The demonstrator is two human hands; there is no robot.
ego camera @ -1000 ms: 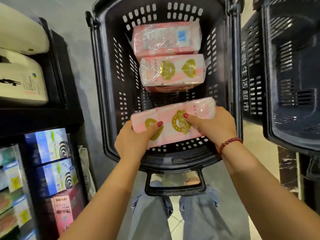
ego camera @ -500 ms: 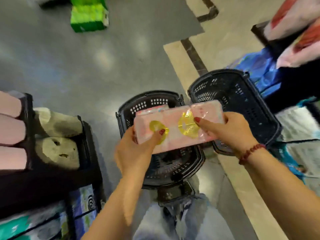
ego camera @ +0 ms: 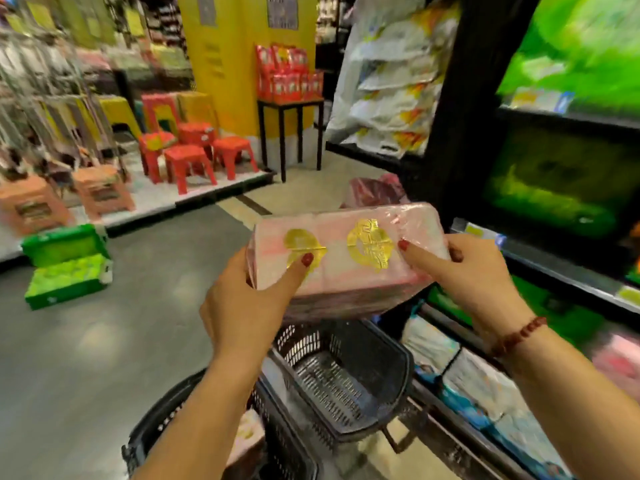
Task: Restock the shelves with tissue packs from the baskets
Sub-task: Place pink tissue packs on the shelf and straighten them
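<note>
A: Pink tissue pack [ego camera: 346, 261], gold seals up. Position?
B: Level in the air above a black basket [ego camera: 405, 355]. Left hand [ego camera: 242, 306] grips its left end and right hand [ego camera: 481, 282] its right end, thumbs on top. Shelf edge [ego camera: 568, 277] just beside the right end; grey floor [ego camera: 104, 358] open to the left.
A: Obscured?
B: Fingers under the pack hidden. Second basket [ego camera: 152, 427] cut off by arm and frame. Shelf goods a green blur.
A: Room?
B: Shop aisle; red stools [ego camera: 194, 161] and green packs [ego camera: 65, 268] on the floor, well apart.
</note>
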